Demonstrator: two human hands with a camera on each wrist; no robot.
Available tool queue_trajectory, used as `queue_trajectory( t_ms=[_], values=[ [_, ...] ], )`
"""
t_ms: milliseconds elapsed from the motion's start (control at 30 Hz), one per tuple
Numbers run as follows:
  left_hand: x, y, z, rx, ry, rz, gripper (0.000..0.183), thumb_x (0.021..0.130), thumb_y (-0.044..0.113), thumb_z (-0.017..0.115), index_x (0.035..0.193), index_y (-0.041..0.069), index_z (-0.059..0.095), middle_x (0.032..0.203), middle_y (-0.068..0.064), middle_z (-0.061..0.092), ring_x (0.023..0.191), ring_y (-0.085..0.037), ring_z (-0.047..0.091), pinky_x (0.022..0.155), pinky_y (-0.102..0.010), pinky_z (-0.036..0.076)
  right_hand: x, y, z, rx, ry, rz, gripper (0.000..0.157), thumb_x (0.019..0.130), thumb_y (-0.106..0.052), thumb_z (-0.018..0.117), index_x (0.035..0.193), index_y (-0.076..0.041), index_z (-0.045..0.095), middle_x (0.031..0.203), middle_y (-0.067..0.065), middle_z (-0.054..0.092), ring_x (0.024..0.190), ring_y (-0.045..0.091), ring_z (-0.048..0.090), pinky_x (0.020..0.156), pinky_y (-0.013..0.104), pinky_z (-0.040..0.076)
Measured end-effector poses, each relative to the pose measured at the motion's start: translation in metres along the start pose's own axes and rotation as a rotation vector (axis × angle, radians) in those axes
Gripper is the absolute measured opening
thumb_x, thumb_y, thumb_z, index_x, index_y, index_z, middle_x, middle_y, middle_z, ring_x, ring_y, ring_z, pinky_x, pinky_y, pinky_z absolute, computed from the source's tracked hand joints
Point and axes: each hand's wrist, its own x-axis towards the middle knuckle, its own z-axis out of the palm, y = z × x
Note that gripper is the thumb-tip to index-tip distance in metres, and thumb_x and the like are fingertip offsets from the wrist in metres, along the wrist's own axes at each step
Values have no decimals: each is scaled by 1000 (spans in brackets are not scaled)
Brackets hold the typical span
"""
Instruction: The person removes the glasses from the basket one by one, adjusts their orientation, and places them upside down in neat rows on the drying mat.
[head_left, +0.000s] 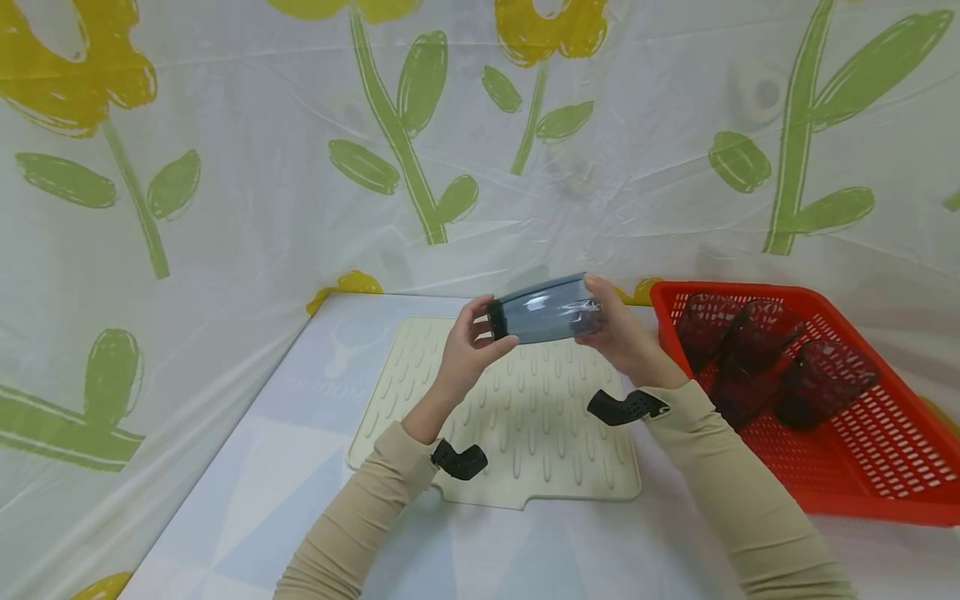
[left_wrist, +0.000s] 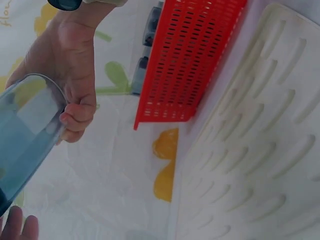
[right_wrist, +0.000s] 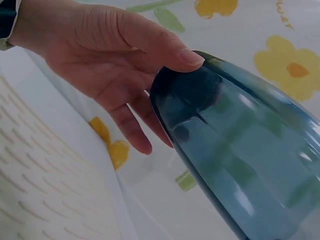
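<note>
Pinching the blue cup (head_left: 542, 313) by its dark base, the left hand (head_left: 467, 350) shares it with the right hand (head_left: 626, 335), which grips the rim end, sideways above the mat (head_left: 525, 417). It looks stiff, slick, probably breakable and base-heavy; best held low, sparing the thin rim.

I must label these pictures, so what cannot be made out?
Left wrist view: most of the other glasses, hidden by the red basket.
Same view: most of the left hand, past the bottom-left corner.
Right wrist view: rim of the held glass, past the edge.
</note>
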Motion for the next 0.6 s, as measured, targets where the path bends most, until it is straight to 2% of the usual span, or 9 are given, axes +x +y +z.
queue_trajectory(
  t_ms=[167, 333, 467, 600],
  values=[
    [0, -4, 2, -79, 41, 66, 88, 72, 39, 76, 138, 2, 31, 122, -15, 42, 98, -11, 49, 79, -19, 46, -1, 2, 8, 80, 15, 6, 74, 90, -55, 39, 145, -18, 8, 143, 16, 21, 120, 32, 27, 93, 33, 31],
    [0, -5, 6, -172, 101, 99, 103, 62, 49, 78, 136, -3, 29, 118, -5, 41, 99, -9, 46, 80, -16, 45, 0, 4, 14, 196, 12, 1, 67, 90, -52, 41, 142, -23, 11, 139, 11, 22, 118, 27, 27, 89, 31, 33],
    [1, -4, 10, -244, 135, 114, 101, 60, 48, 78, 133, -2, 30, 114, 0, 43, 98, -7, 47, 80, -15, 45, 1, 6, 17, 252, 10, 8, 67, 89, -54, 42, 141, -24, 11, 136, 10, 24, 116, 26, 29, 86, 28, 36],
    [1, -3, 13, -314, 140, 143, 92, 61, 46, 79, 129, 4, 34, 110, 3, 47, 95, -6, 47, 77, -15, 46, 0, 8, 19, 254, -14, 2, 68, 89, -55, 40, 143, -25, 12, 137, 11, 25, 115, 26, 30, 85, 28, 37]
  ],
)
